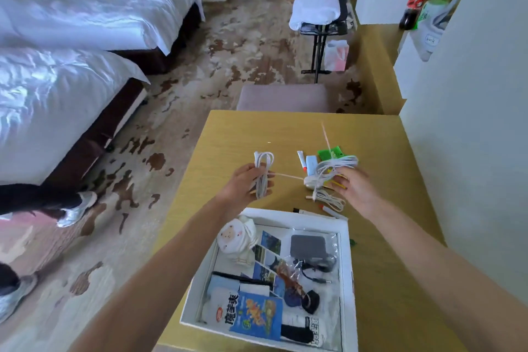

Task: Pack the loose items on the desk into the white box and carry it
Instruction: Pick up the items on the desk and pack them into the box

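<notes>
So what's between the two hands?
In the head view, a thin white cord stretches from the coil in the left hand to the bundle at the right hand, above bare desk.

The person is showing 2 bare forearms, with no sleeves reaching into view. The left hand and right hand are wearing no gloves, rings, watch or bracelet, and the fingers are bare too.

white box, yellow desk (woodgrain) — white cable
</notes>
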Available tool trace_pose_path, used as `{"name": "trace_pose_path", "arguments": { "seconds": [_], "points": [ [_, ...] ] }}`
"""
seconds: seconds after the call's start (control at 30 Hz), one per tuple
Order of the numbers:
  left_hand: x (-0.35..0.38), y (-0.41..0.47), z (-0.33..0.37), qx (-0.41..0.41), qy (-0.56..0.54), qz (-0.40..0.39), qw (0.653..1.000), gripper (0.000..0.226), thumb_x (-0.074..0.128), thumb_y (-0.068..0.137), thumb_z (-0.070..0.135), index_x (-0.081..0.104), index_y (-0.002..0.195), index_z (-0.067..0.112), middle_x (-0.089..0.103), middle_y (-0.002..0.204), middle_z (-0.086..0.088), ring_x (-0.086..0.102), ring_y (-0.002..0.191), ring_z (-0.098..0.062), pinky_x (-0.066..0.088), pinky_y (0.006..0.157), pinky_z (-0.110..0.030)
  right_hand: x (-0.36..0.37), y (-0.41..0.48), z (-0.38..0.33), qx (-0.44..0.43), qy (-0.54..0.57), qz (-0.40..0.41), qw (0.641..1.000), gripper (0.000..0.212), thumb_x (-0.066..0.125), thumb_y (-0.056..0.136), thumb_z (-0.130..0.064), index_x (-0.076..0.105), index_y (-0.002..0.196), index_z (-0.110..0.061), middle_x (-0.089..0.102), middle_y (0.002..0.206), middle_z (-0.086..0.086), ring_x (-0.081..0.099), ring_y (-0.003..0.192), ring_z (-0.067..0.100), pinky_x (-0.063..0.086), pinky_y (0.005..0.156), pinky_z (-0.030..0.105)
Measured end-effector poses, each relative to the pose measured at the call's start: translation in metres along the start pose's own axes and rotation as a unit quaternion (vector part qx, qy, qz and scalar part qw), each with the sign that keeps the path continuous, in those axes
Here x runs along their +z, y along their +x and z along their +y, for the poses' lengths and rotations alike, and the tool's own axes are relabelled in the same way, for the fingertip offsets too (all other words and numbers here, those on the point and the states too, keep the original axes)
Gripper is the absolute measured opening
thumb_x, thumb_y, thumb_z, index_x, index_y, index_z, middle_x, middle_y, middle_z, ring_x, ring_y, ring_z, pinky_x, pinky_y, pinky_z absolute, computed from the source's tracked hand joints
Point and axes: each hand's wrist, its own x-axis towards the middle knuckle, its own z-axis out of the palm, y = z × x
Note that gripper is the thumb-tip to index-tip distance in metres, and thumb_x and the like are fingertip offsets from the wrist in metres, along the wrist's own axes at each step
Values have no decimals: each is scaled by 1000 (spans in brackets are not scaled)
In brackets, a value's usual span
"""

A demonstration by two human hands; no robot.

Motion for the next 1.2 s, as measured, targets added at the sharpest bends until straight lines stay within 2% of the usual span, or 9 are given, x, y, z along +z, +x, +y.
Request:
{"name": "trace_pose_path", "arguments": {
  "seconds": [0.1, 0.37, 0.43, 0.63, 0.73, 0.9, 0.97, 1.1, 1.2],
  "points": [
    [-5, -27, -2, 12, -22, 4, 1000, 20, 49, 96, 20, 55, 108, 5, 67, 89, -6, 64, 82, -21, 55, 83, -40, 17, -18, -12, 23, 113, -35, 993, 20, 53, 92, 1, 61, 109, -4, 72, 96, 12, 71, 82, 19, 59, 66, 29],
    [-31, -63, -17, 22, 128, -40, 991, 28, 53, 95, 26, 54, 118, 10, 67, 102, -9, 65, 93, -23, 54, 87, -39, 44, -83, -12, -1, 153, -76, 985, 23, 49, 91, 1, 53, 113, -6, 66, 107, 21, 72, 88, 30, 59, 69, 35],
    [-40, -67, -21, 30, 156, -58, 986, 29, 57, 93, 24, 53, 119, 11, 65, 103, -8, 65, 94, -21, 55, 83, -35, 48, -100, -5, 4, 122, -72, 990, 17, 58, 91, -11, 54, 107, -6, 66, 104, 19, 71, 86, 29, 59, 69, 34],
    [-70, -67, -24, 72, 190, -80, 976, 25, 61, 90, 18, 54, 114, 15, 62, 96, -8, 64, 85, -16, 54, 73, -29, 64, -138, 43, -20, -8, -32, 999, 38, 73, 78, -28, 58, 109, -12, 73, 101, 13, 71, 94, 28, 59, 74, 33],
    [-83, -61, -19, 81, 189, -81, 975, 26, 61, 89, 17, 54, 115, 15, 62, 93, -8, 64, 83, -17, 53, 75, -32, 76, -145, 69, -18, -101, 45, 994, 34, 76, 76, -32, 64, 106, -20, 73, 104, 8, 71, 93, 27, 58, 71, 31],
    [-100, -58, -14, 121, 273, -83, 951, 26, 60, 89, 20, 54, 114, 15, 58, 88, -2, 58, 79, -14, 48, 69, -28, 92, -135, 104, -50, -277, 172, 944, 20, 73, 80, -42, 69, 90, -25, 71, 92, -4, 64, 88, 14, 50, 69, 27],
    [-108, -60, -15, 135, 304, -94, 938, 27, 60, 90, 21, 52, 116, 14, 56, 85, 1, 55, 78, -13, 45, 67, -24, 98, -127, 115, -68, -288, 184, 937, 18, 74, 80, -39, 69, 90, -24, 71, 91, -3, 64, 88, 13, 51, 74, 29],
    [-122, -62, -15, 154, 346, -106, 919, 30, 62, 88, 26, 52, 115, 15, 52, 79, 6, 47, 68, -9, 39, 62, -23, 111, -112, 129, -111, -352, 194, 909, 12, 71, 83, -34, 67, 90, -25, 69, 85, -7, 64, 83, 12, 46, 63, 18],
    [-129, -62, -15, 171, 374, -107, 905, 32, 64, 87, 31, 53, 113, 17, 52, 78, 10, 45, 64, -6, 38, 59, -22, 115, -104, 138, -116, -432, 180, 876, 13, 66, 86, -38, 64, 91, -26, 67, 86, -10, 63, 86, 11, 50, 80, 34]
  ]
}}
